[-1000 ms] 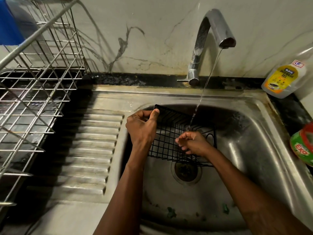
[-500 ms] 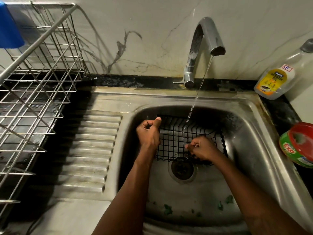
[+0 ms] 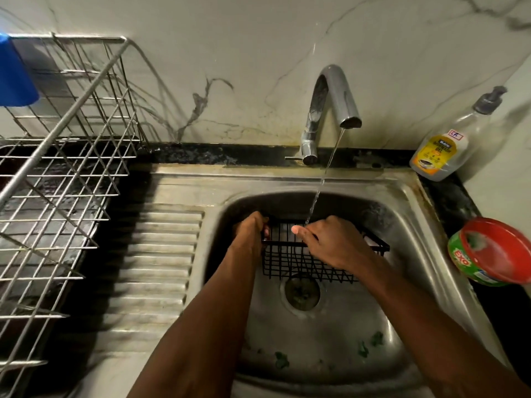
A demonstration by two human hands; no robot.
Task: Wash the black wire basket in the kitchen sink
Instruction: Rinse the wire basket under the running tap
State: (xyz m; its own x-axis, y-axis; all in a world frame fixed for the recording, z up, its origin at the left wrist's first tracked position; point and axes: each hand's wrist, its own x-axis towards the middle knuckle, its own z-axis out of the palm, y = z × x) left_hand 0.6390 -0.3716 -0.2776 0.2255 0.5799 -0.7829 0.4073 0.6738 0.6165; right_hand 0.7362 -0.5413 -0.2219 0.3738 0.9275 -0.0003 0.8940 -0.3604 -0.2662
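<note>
Fingers of left hand (image 3: pixel 249 234) curled round black wire basket (image 3: pixel 287 264) end | right hand (image 3: pixel 334 245) atop it, grip unclear

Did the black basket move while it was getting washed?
Yes. The black wire basket dropped lower in the sink. Its top edge was up by the back rim and now sits farther down, toward the drain.

In the sink (image 3: pixel 413 222), the left hand (image 3: pixel 249 234) grips a black wire basket (image 3: pixel 288 262). The right hand (image 3: pixel 336 243) curls over its rim, under tap water (image 3: pixel 319 189).
</note>
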